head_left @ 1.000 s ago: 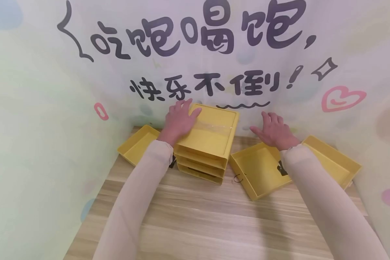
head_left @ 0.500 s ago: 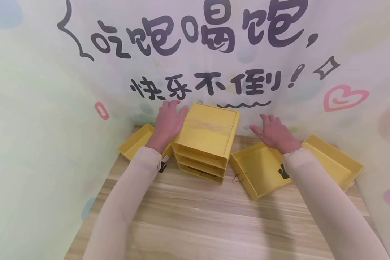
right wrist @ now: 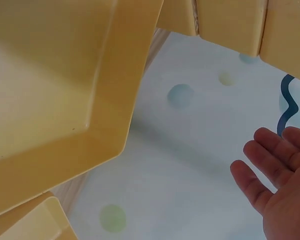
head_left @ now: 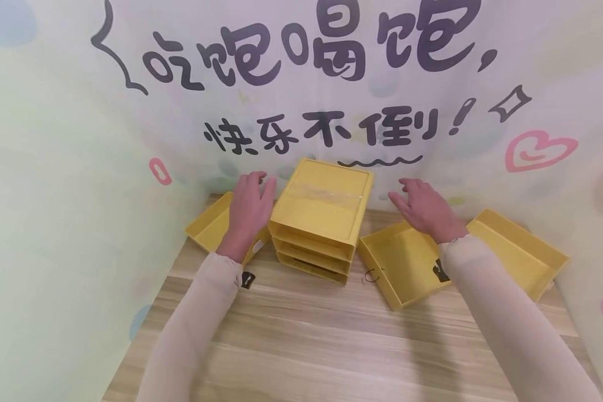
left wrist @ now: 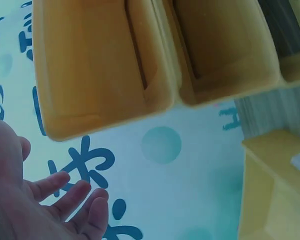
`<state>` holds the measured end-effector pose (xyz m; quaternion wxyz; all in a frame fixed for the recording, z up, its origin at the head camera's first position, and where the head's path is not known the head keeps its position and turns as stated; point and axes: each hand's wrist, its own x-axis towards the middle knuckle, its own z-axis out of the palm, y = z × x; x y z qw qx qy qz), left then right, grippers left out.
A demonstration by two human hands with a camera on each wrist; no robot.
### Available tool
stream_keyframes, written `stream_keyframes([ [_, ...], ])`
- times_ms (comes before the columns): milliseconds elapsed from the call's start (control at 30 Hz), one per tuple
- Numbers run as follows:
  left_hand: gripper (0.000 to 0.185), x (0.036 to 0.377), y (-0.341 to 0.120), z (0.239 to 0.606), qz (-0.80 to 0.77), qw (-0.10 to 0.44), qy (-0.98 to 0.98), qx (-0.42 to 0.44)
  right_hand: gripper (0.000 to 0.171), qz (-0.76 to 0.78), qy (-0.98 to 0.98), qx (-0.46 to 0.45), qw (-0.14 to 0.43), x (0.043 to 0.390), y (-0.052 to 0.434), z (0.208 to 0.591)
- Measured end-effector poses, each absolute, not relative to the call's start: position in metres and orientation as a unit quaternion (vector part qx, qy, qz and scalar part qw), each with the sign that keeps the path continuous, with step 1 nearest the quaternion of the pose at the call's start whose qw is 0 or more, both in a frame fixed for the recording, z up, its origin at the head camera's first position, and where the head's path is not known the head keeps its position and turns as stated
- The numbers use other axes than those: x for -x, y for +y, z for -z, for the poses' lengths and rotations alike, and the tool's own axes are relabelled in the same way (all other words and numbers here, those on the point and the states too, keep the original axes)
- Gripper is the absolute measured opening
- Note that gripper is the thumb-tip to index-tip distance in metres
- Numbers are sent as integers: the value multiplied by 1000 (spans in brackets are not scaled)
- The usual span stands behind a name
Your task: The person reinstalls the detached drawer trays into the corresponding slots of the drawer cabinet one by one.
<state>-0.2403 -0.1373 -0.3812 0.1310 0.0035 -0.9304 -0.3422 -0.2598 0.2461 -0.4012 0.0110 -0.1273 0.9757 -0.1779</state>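
A yellow drawer cabinet point(head_left: 324, 204) stands near the back wall, its open slots facing me, with a strip of clear tape across the top. Just left of it hovers my left hand point(head_left: 250, 209), fingers relaxed and holding nothing. In the left wrist view the cabinet's hollow slots point(left wrist: 105, 65) show above the loosely bent fingers. My right hand point(head_left: 424, 206) is raised over the back of a yellow drawer point(head_left: 407, 262), to the right of the cabinet. The right wrist view shows its fingers point(right wrist: 267, 155) apart from the drawer.
Another yellow drawer point(head_left: 517, 251) leans at the far right, and one more point(head_left: 208, 223) lies at the left, partly behind my left hand. A black tag point(head_left: 248, 280) is beside my left cuff. The printed wall point(head_left: 301, 100) closes off the back of the wooden table point(head_left: 301, 346).
My left hand has left the cabinet's top and moved left and down beside it. The right hand stays nearly in place, its fingers a little more bent.
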Motion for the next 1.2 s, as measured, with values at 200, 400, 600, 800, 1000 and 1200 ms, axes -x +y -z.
stream_keyframes([
  [200, 60, 222, -140, 399, 372, 157, -915, -17, 72, 186, 972, 142, -4, 261, 240, 404],
  [400, 56, 207, -142, 414, 399, 177, -900, -21, 72, 189, 971, 143, -19, 263, 237, 406],
  [600, 52, 192, -146, 433, 428, 172, -885, -54, 71, 192, 972, 135, -19, 262, 229, 406],
  [800, 55, 179, -149, 456, 449, 133, -879, -91, 72, 220, 967, 122, -27, 265, 220, 402],
  [1000, 54, 171, -152, 479, 467, 94, -869, -133, 72, 268, 956, 117, -24, 270, 209, 402],
  [1200, 60, 164, -151, 500, 476, 70, -865, -142, 77, 300, 949, 99, -6, 274, 197, 407],
])
